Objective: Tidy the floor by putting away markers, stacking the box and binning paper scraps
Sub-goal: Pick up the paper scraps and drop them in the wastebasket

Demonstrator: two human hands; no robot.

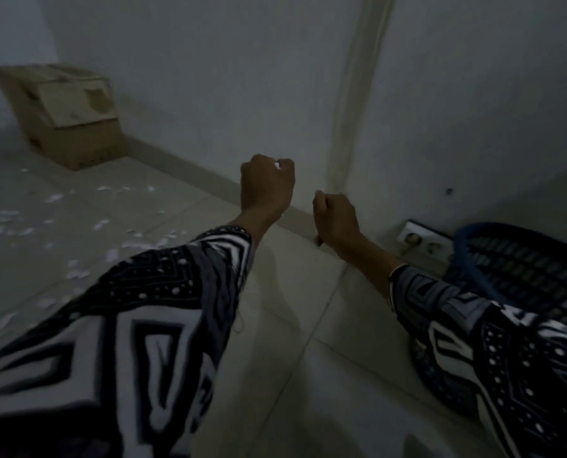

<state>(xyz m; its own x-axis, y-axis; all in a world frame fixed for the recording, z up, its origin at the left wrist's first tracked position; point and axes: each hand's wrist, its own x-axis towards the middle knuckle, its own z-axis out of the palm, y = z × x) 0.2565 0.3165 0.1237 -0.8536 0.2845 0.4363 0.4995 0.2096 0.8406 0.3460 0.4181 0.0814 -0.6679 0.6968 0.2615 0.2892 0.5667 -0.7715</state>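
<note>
The left hand [266, 184] is curled around a white paper scrap [277, 165]; the right hand [333, 217] is clenched, contents unclear. More scraps [77, 226] litter the floor [275, 325]. Stacked cardboard boxes [64, 114] sit by the wall; the blue basket's [523, 269] inside is hidden

Home room: tiled floor [292, 375], wall socket [422, 243]

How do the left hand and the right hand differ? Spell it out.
The left hand is raised higher and further from the camera; the right hand sits lower, near the blue basket. The left hand's curled fingers pinch a white paper scrap; whether the right hand holds anything cannot be told. Both are curled, backs to the camera, with patterned sleeves.
</note>
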